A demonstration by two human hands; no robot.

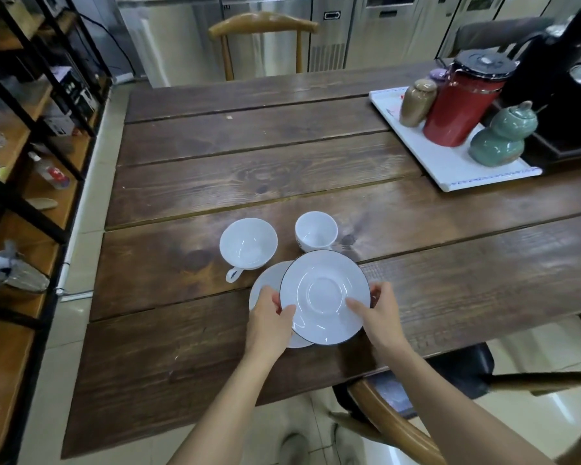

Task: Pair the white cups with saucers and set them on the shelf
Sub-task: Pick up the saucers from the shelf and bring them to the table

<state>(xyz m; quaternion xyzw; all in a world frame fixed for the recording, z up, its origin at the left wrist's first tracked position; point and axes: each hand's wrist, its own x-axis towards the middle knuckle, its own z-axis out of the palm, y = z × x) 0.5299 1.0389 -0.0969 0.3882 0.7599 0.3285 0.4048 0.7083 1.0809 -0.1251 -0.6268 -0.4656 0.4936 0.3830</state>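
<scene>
On the dark plank bench, our left hand and right hand grip closed on the black-rimmed white saucer, raised over a plain saucer. Next, we judge, seat it under the wide white cup or small cup.

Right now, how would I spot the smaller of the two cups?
Find the wooden table, then the dark-rimmed saucer both hands hold. Just beyond it stand two white cups; the smaller cup is on the right, narrower than the wide cup.

Both bare forearms reach forward, the left hand and right hand each closed in a thumb-on-top grip.
</scene>
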